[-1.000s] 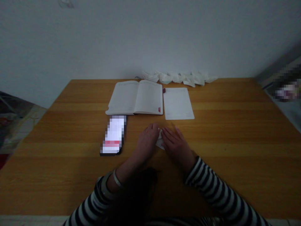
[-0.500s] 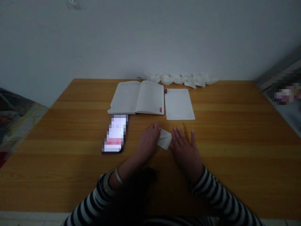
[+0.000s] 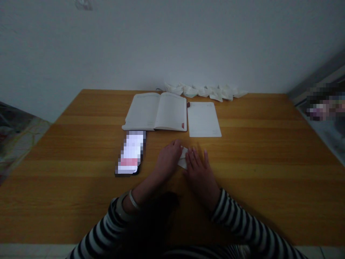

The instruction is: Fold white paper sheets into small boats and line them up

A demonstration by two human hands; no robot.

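Observation:
A small piece of folded white paper (image 3: 182, 162) lies on the wooden table between my two hands. My left hand (image 3: 167, 161) has its fingers bent and closed on the paper's left edge; the fingertips are partly hidden. Stretched out flat, the fingers of my right hand (image 3: 199, 173) cover the right part of the paper and press it to the table. Only a narrow strip of the paper shows between the hands, with a fold line across it.
An open notebook (image 3: 172, 111) lies beyond my hands, with a loose lined sheet (image 3: 204, 120) to its right. A phone (image 3: 131, 153) with a lit screen is left of my left hand. Crumpled white paper pieces (image 3: 199, 91) line the wall at the table's (image 3: 269, 144) back edge.
My right hand has slid left over the folded paper and now covers more of it. My left hand stays at the paper's left edge. The view has shifted slightly.

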